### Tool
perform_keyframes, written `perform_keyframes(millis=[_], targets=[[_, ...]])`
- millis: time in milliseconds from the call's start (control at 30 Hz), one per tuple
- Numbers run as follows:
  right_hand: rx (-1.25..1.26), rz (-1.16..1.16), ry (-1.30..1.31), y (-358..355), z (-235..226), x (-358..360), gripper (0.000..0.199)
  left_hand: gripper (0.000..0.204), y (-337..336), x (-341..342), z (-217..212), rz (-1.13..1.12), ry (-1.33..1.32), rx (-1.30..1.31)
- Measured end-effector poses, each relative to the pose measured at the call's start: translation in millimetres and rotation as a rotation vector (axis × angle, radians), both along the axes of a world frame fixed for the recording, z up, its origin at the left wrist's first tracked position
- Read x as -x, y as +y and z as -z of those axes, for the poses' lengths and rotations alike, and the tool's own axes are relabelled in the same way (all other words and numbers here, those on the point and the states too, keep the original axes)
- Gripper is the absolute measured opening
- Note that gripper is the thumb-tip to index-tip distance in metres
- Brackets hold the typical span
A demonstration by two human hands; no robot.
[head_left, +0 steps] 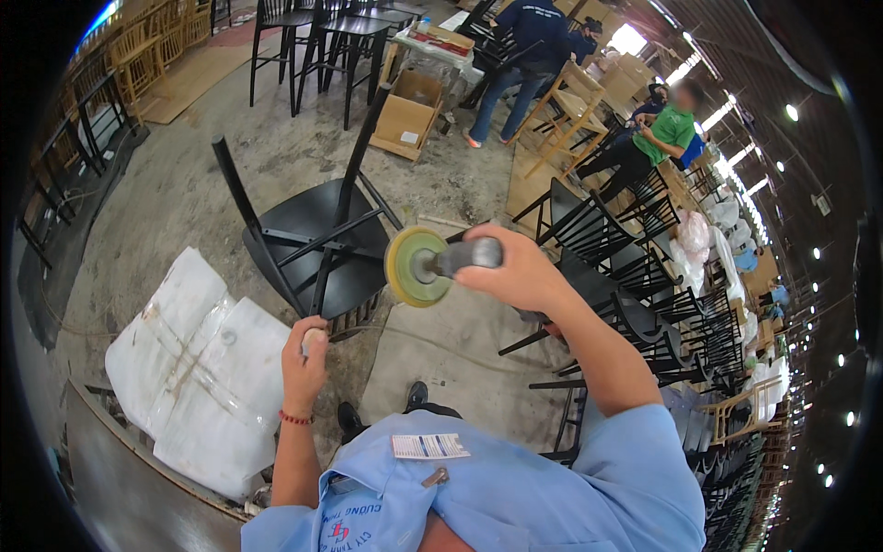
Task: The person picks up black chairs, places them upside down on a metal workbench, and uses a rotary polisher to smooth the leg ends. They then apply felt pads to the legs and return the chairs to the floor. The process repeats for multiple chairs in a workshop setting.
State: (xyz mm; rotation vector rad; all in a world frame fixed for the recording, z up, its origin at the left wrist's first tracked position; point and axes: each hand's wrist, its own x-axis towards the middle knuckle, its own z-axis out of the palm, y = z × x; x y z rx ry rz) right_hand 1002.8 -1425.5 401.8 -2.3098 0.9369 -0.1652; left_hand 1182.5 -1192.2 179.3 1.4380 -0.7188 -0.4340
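In front of me a black wooden chair is tipped over, its seat underside and legs facing up. My left hand is closed at the chair's near end, where the ends of its bars meet my fingers; the exact part in my grip is partly hidden. My right hand wraps round the dark body of a hand-held disc sander. Its round yellow-green pad points left, close to the chair's right side. Whether pad and chair touch, I cannot tell.
White wrapped padding lies at left, by a table edge. Rows of black chairs stand at right. Farther off are a cardboard box, black bar stools, a person in green and others in dark blue. A cord crosses the floor.
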Motion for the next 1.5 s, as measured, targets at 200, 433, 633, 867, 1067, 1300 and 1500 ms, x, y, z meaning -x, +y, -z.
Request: perform_keyframes(millis=[200, 433, 633, 867, 1067, 1300, 1500], targets=[[-0.072, 0.250, -0.233, -79.3, 0.7, 118.2, 0.045, 0.023, -6.3, -20.1, -12.9, 0.023, 0.045, -0.297], [-0.092, 0.406, -0.196, -168.6, 15.8, 192.1, 0.048, 0.019, -100.7, 7.2, -68.8, -0.139, -0.463, -0.269], [0.127, 0.055, -0.023, -205.8, 36.5, 144.9, 0.054, 0.039, -276.9, 61.5, 7.0, 0.275, -0.359, -0.194], [0.101, -0.219, 0.248, -196.1, 26.5, 57.3, 0.057, 0.042, -373.4, 72.4, 61.6, 0.398, -0.342, -0.082], [0.296, -0.007, 0.343, -251.6, 20.7, 57.1, 0.058, 0.025, -378.5, 84.1, 45.5, 0.419, -0.209, -0.304], [0.103, 0.041, 0.264, -240.0, 8.9, 74.4, 0.055, 0.022, -373.6, 76.3, 44.9, 0.376, -0.241, -0.250], [0.133, -0.051, 0.279, -215.7, 25.8, 51.5, 0.054, 0.023, -377.3, 76.7, 56.2, 0.379, -0.242, -0.144]])
